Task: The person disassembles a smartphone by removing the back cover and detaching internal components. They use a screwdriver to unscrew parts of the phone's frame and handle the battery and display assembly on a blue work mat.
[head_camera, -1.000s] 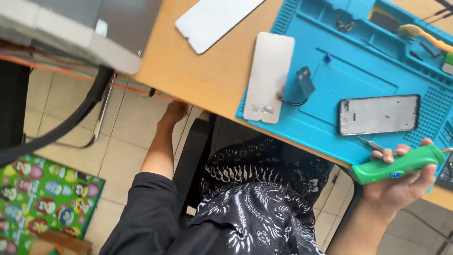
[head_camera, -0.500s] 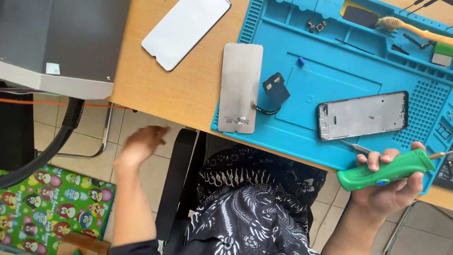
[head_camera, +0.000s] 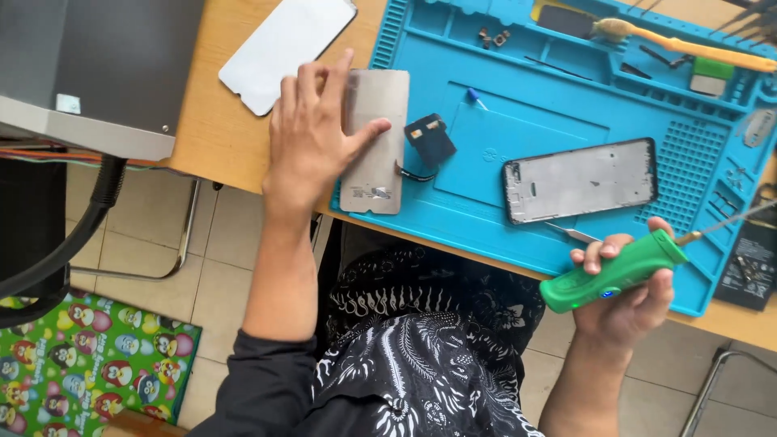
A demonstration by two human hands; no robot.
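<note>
My left hand (head_camera: 312, 137) lies flat with fingers spread on the wooden table edge, its thumb resting on a grey phone panel (head_camera: 376, 150) that overlaps the left rim of the blue work mat (head_camera: 518, 121). A small black part with a cable (head_camera: 429, 144) sits just right of that panel. My right hand (head_camera: 627, 295) grips a green electric screwdriver (head_camera: 613, 271) at the mat's near edge, its bit pointing right. A phone frame (head_camera: 579, 179) lies on the mat above that hand, with metal tweezers (head_camera: 573, 233) beside it.
A white screen panel (head_camera: 283, 50) lies on the table (head_camera: 214, 121) at the back left. A grey machine (head_camera: 89, 69) stands at far left with a black hose. A yellow brush (head_camera: 688, 44) and small parts fill the mat's back trays. A dark board (head_camera: 749, 263) lies at right.
My left hand has risen from beside my lap up onto the table and landed on the grey panel. The right hand kept hold of the green screwdriver.
</note>
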